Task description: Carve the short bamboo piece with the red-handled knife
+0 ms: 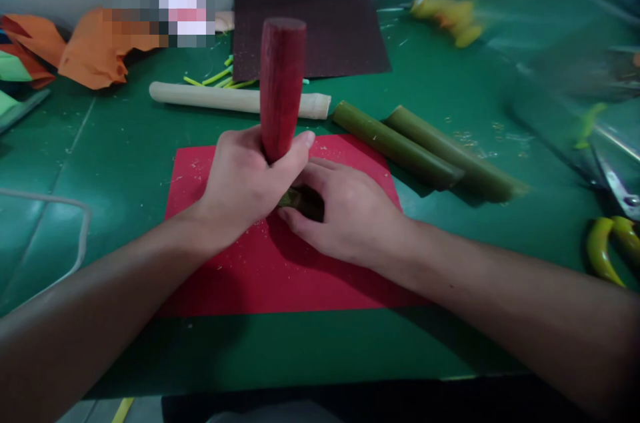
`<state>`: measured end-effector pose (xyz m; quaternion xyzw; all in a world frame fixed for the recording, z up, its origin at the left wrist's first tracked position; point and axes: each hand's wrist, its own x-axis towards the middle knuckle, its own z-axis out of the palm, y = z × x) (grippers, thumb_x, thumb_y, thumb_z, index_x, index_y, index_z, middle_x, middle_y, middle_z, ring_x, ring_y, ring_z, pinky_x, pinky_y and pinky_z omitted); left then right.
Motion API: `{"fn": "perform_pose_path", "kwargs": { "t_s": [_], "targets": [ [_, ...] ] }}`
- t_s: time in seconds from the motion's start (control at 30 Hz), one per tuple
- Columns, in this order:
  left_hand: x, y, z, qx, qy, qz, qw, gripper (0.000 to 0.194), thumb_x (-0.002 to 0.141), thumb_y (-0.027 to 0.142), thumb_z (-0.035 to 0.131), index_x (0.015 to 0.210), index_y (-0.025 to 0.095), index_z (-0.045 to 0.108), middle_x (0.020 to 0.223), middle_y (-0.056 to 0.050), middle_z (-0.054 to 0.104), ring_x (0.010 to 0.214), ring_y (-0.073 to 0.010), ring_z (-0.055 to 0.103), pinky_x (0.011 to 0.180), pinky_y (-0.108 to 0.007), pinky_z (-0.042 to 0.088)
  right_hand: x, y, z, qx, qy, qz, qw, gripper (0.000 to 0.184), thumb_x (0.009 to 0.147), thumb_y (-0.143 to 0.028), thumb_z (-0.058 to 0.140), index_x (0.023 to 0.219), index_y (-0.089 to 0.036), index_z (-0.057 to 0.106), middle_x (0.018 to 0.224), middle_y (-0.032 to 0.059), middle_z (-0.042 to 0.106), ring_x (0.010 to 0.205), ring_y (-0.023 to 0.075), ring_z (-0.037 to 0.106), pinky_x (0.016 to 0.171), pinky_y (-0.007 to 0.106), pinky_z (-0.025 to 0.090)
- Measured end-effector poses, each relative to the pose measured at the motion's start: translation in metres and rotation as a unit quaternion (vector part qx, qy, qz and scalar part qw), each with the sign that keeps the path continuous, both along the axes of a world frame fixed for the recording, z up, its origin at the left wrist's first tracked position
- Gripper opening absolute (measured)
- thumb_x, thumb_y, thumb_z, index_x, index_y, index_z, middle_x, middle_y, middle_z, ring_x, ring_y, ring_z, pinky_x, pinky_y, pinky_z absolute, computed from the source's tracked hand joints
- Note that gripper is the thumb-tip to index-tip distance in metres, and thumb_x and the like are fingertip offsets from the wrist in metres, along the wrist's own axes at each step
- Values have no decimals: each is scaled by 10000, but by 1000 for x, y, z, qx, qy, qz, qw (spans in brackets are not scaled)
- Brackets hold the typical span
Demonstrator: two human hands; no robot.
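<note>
A thick red wooden cylinder (pixel 283 86) stands upright, like a handle or pestle. My left hand (pixel 240 173) is wrapped around its lower part, so its bottom end is hidden. Close beside it, my right hand (pixel 347 206) is curled around a dark green hollow piece (pixel 311 201), which looks like bamboo; most of this piece is covered by my fingers. Both hands rest over a red sheet (pixel 310 283) sprinkled with small pale shavings. Past my right hand lie two green bamboo-like pieces (pixel 400 146), side by side and slanted.
Behind the red sheet lies a pale, smooth stick (pixel 210 97). Farther back is a dark brown sheet (pixel 310 33), with orange crumpled paper (pixel 95 53) to its left. Scissors with yellow handles (pixel 603 253) and loose rubber bands (pixel 465 136) are on the right of the green tabletop (pixel 300 356).
</note>
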<state>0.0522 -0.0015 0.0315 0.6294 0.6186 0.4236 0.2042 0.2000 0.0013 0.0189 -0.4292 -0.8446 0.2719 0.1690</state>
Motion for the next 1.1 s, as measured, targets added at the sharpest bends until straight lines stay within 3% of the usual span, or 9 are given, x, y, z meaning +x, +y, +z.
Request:
{"fn": "perform_pose_path", "kwargs": {
  "t_s": [0.23,0.67,0.97,1.1],
  "targets": [
    [-1,-1,0,-20,-28,1,999,389,798,266,605,520,213,338,507,34,362,474,-93,316,426,-253,314,0,1,0,-11,14,-5,1000,315,811,-312,596,1066,-156,695,1011,67,717,823,193,644,678,303,452],
    [-4,-3,-4,15,-15,24,999,338,819,362,637,563,219,471,567,17,466,577,-130,459,520,-258,428,-1,2,0,9,5,-4,1000,214,801,-308,592,927,-150,664,901,59,685,729,155,566,614,278,376],
    [-2,-6,-3,10,-43,4,999,384,796,257,594,534,212,316,541,34,301,513,-102,287,464,-261,321,-1,1,-2,-6,24,-4,1000,207,794,-298,598,938,-161,656,907,56,682,751,158,578,630,276,379],
    [-3,-5,-4,7,-47,12,999,352,807,288,593,537,214,378,540,35,340,518,-110,327,479,-268,336,0,3,-3,3,21,-6,1000,164,793,-311,599,860,-163,626,834,38,649,683,135,532,593,270,348]
  ]
}}
